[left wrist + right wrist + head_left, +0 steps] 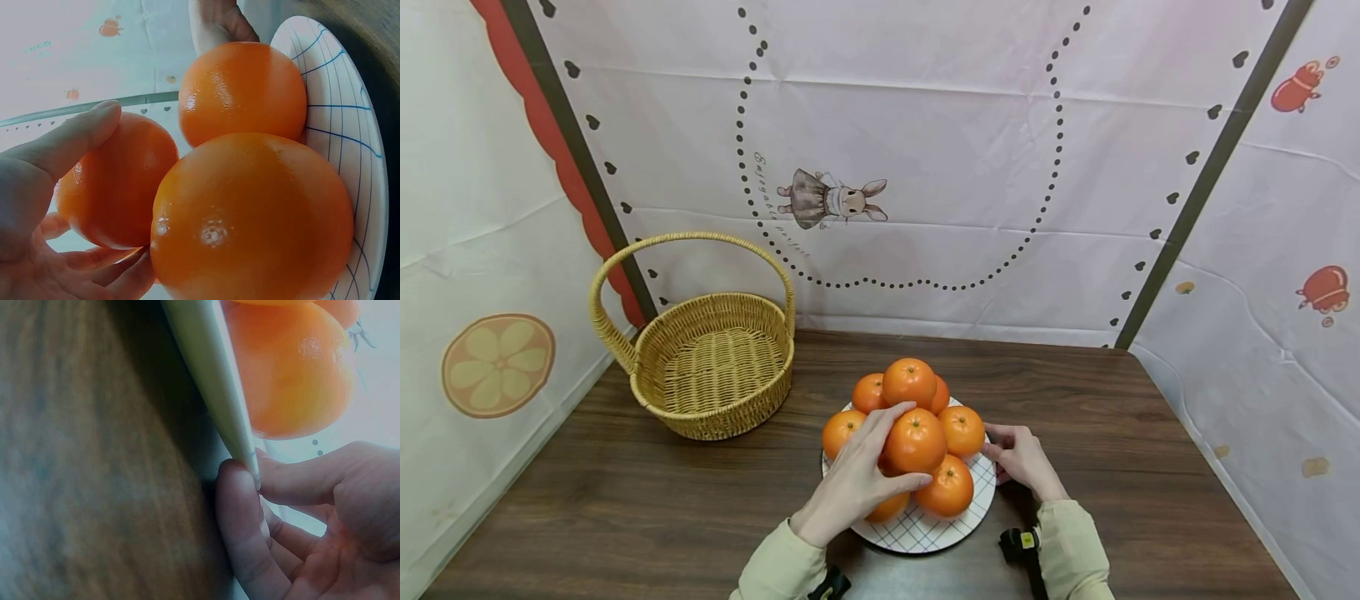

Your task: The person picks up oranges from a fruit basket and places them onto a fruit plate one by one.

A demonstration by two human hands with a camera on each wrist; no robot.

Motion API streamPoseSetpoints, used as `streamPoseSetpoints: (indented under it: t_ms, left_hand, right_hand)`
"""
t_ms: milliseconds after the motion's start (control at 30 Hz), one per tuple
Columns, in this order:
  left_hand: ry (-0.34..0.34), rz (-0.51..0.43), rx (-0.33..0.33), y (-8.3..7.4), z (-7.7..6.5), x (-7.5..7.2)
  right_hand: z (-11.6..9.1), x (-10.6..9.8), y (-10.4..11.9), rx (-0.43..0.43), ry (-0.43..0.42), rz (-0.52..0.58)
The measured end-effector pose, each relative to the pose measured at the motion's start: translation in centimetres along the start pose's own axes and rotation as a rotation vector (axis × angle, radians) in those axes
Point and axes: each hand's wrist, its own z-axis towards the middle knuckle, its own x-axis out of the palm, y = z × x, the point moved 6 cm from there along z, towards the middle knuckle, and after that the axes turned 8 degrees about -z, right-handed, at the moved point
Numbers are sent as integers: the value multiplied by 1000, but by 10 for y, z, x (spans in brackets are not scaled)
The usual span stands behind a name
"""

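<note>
My left hand point(855, 479) grips an orange point(916, 440) at the top front of a heap, thumb on the near side and fingers on the far side. In the left wrist view this orange point(128, 181) sits between thumb and fingers, beside two larger-looking oranges. Several more oranges point(947, 487) lie on a white plate point(917, 542) with a blue grid pattern, one stacked high at the back point(909, 382). At the plate's right edge, my right hand point(1022, 460) pinches the rim. The right wrist view shows thumb and fingertip on either side of that rim point(219, 387).
A woven yellow basket point(715, 425) with a tall arched handle stands at the back left of the dark wooden table point(700, 500); no fruit shows inside it. Printed white cloth point(925, 150) hangs behind the table and along both sides.
</note>
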Motion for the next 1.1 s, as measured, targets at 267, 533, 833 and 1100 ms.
streamPoseSetpoints:
  t_ms: [267, 533, 833, 1100]
  left_hand:
    - [2, -11, 2, 2, 0, 2]
    - [2, 7, 4, 5, 1, 3]
    - [1, -1, -1, 8, 1, 5]
    - [-1, 0, -8, 8, 1, 5]
  right_hand:
    - [-1, 0, 1, 11, -4, -15]
    - [-1, 0, 1, 8, 0, -17]
    - [0, 1, 0, 12, 6, -26]
    - [0, 1, 1, 2, 6, -29]
